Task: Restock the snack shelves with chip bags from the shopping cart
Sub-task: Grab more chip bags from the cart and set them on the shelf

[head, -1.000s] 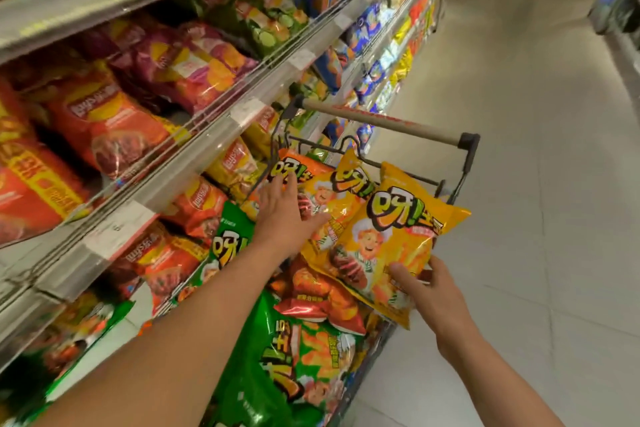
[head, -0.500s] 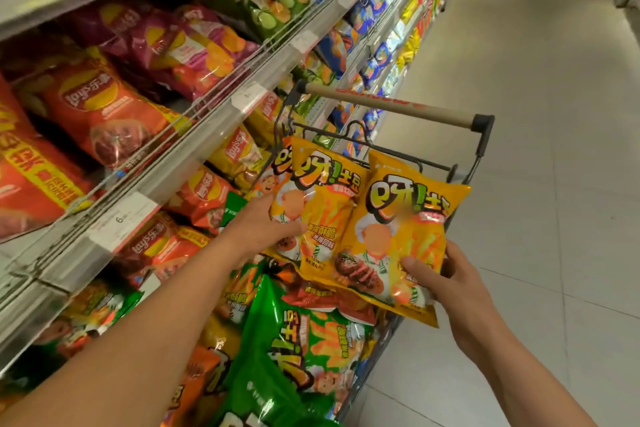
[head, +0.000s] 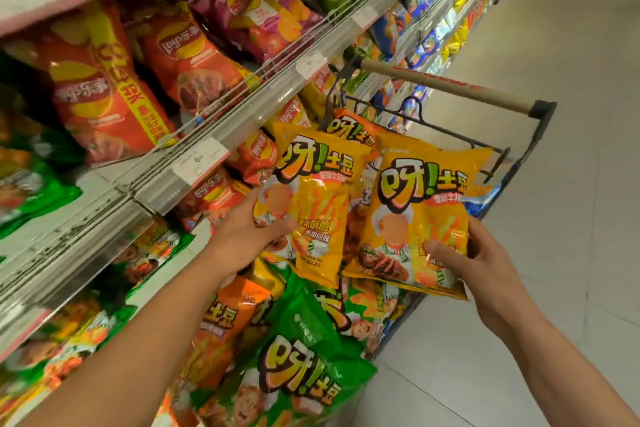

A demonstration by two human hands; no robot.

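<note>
Each of my hands holds a yellow chip bag upright above the shopping cart [head: 540, 107]. My left hand [head: 247, 236] grips the left yellow bag [head: 317, 191] by its lower left edge, close to the shelf front. My right hand [head: 481, 263] pinches the right yellow bag [head: 419, 208] at its lower right corner, thumb on the front. The two bags hang side by side and overlap slightly. Below them the cart is heaped with green bags [head: 304, 367] and orange bags [head: 221, 326].
Snack shelves [head: 207, 152] run along the left, packed with red, purple and green chip bags behind wire rails and price tags. The cart's wooden handle [head: 446, 87] crosses ahead. Pale tiled floor [head: 571, 184] lies to the right.
Both yellow bags have risen out of the cart and turned upright. My left hand went from lying on a bag to gripping it, moving toward the shelf. The view dipped lower.
</note>
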